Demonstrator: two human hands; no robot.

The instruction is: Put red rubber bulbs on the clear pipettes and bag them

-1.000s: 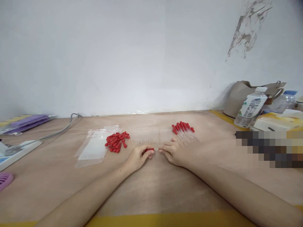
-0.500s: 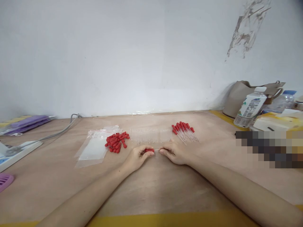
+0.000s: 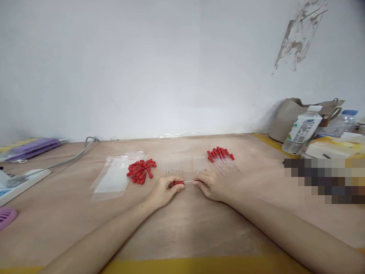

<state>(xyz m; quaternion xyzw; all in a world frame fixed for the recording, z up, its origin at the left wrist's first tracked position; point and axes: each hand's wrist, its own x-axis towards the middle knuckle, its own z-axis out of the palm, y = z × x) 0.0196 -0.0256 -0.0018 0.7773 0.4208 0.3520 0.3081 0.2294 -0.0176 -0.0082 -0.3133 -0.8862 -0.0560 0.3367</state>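
Note:
My left hand (image 3: 164, 191) pinches a red rubber dropper bulb (image 3: 178, 183) between thumb and fingers, its open end facing right. From that end a thin clear dropper tube (image 3: 188, 182) runs across to my right hand (image 3: 209, 185), whose thumb and fingers are closed on it. How deep the tube sits in the bulb cannot be seen. Behind my hands lies a row of clear dropper tubes (image 3: 173, 164). Left of it is a pile of loose red bulbs (image 3: 139, 172). To the right rest several droppers (image 3: 221, 155) with red bulbs on their tubes.
Clear plastic bags (image 3: 112, 179) lie left of the bulb pile. A power strip (image 3: 27, 182) with a grey cable and purple packets (image 3: 37, 148) are at far left. At right stand a bottle (image 3: 303, 129), a grey-brown bag (image 3: 281, 118) and a yellow-white package (image 3: 327, 147).
My hands have moved slightly apart, and more of the clear tube shows between them. Both grips are kept. The piles on the table look unchanged.

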